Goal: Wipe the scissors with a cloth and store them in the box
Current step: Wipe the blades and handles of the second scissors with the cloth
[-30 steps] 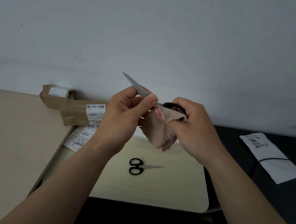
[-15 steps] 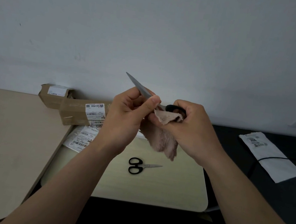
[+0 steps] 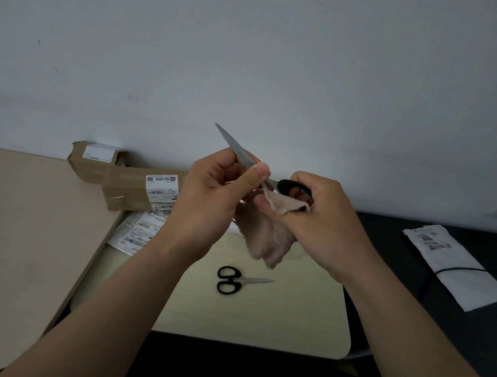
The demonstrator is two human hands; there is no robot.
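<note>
Raised in front of me is a large pair of scissors point(image 3: 236, 148) with black handles, its blades pointing up and to the left. My left hand point(image 3: 212, 197) pinches the blades between thumb and fingers. My right hand point(image 3: 321, 217) grips a pinkish-beige cloth point(image 3: 269, 236) against the black handle, and the cloth hangs down below both hands. A smaller pair of black-handled scissors point(image 3: 236, 280) lies flat on the pale board point(image 3: 289, 315) beneath. Two brown cardboard boxes point(image 3: 127, 188) stand at the back left.
Labelled plastic bags point(image 3: 138, 232) lie in front of the boxes. A beige table point(image 3: 15, 240) spreads to the left. On the dark surface at the right rests a white bag point(image 3: 459, 272) with a black cable across it. A wall rises close behind.
The hands and the raised scissors have stayed nearly in place. The cloth has shifted slightly under my right hand near the handle.
</note>
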